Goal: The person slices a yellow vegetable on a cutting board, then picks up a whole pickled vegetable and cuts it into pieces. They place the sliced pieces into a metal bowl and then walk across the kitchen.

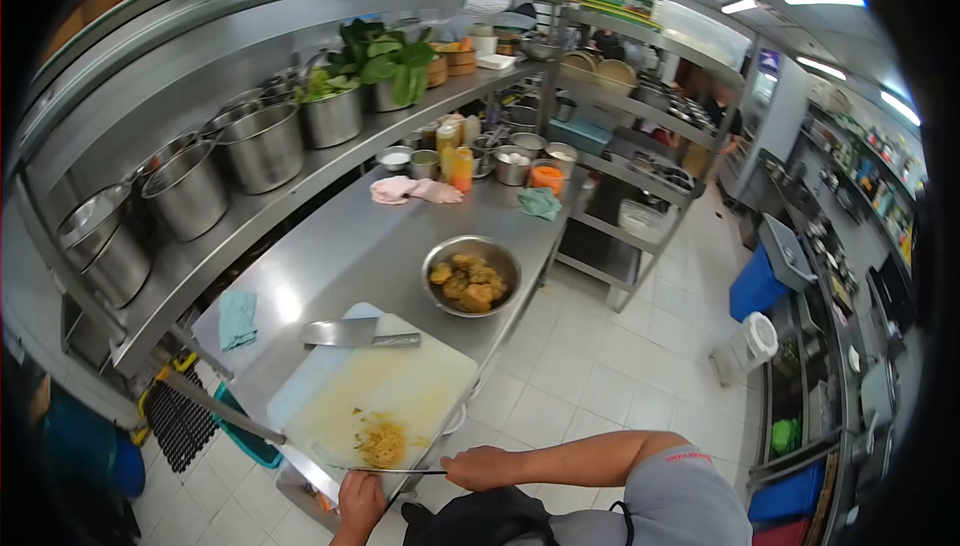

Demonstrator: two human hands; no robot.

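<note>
My right hand (478,468) is closed around one end of a thin, long metal tool, seen nearly edge-on, that looks like a knife (412,471). At its other end, the curled fingers of my left hand (360,498) press against the blade. Just beyond the blade, a small heap of chopped yellow food (382,441) lies on the near end of a pale cutting board (425,371). Across the board's far end rests a broad cleaver (345,333). Behind it to the right stands a steel bowl (503,298) of brownish-yellow chunks.
Green cloths (237,320) lie on the steel table (290,276). Sauce bottles (461,168) and small tubs stand at its back. A shelf above carries steel pots (262,151) and leafy greens (395,66). Right of the aisle are a blue bin (757,286) and a white bucket (748,344).
</note>
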